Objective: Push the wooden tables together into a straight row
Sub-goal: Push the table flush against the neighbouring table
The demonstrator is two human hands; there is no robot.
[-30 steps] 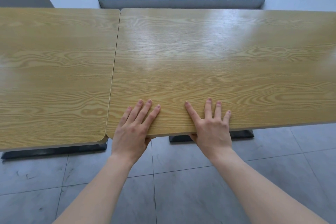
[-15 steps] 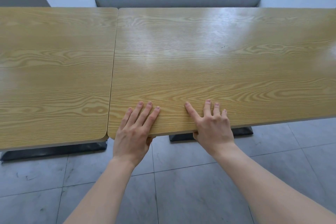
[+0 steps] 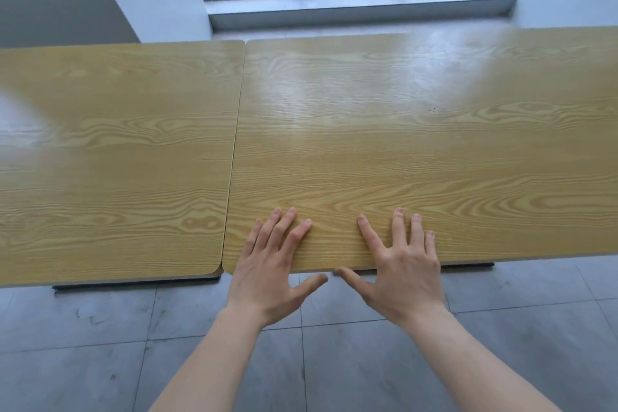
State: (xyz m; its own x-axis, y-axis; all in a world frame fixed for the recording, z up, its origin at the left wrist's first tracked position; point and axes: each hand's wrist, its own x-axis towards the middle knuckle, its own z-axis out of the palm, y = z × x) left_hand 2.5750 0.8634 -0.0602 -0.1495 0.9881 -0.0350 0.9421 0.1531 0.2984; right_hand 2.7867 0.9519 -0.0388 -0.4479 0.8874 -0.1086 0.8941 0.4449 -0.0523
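Two wooden tables stand side by side, their edges meeting along a thin seam. The left table [image 3: 117,160] and the right table [image 3: 434,144] have near edges almost level with each other. My left hand [image 3: 267,264] lies flat on the right table's near edge, close to the seam, fingers spread on the top. My right hand [image 3: 401,264] rests the same way a little further right. Both thumbs hang free in front of the edge and grip nothing.
Black table bases [image 3: 133,284] show under the near edges. Grey floor tiles [image 3: 334,361] lie under me. A window sill [image 3: 361,10] and window run along the far wall behind the tables, with grey walls on either side.
Both thumbs have come out from under the right table's edge and now spread free. The right table's near corner sits closer in line with the left table's. My view has pulled back.
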